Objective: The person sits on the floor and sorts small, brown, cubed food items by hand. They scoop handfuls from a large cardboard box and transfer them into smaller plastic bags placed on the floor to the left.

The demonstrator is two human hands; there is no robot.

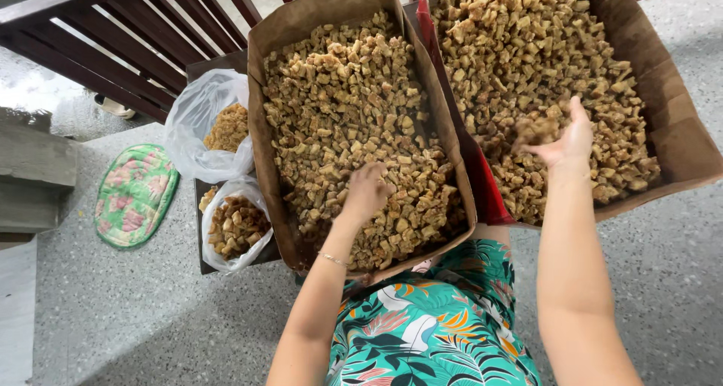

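1. A green floral mat point(135, 195) lies flat on the speckled floor point(151, 326) at far left, well apart from the hands, below a dark wooden railing point(128, 47).
2. Two clear bags point(207, 130) sit just left of the boxes, mouths open upward so their brown chunks stay in. The lower bag point(235, 228) rests on a dark tray edge, touching the left box.
3. The left box point(263, 92) is a shallow cardboard carton, tilted toward the person, so the chunks point(346, 107) pile toward the near end within reach.
4. The left hand point(367, 192) dips into that near pile, fingers curled down among the pieces. Whether it grips any I cannot tell.
5. A red strip point(482, 179) shows between the boxes, which lie side by side and touching.
6. The right hand point(568, 141) is over the right box point(678, 122), palm up and cupped, loosely carrying a blurred clump of chunks rather than clamped on it.
7. The hands are well apart, one per box. The carton walls and the person's lap, in a teal leaf-print garment point(429, 326), hem in the reach. Nothing blocks either hand.
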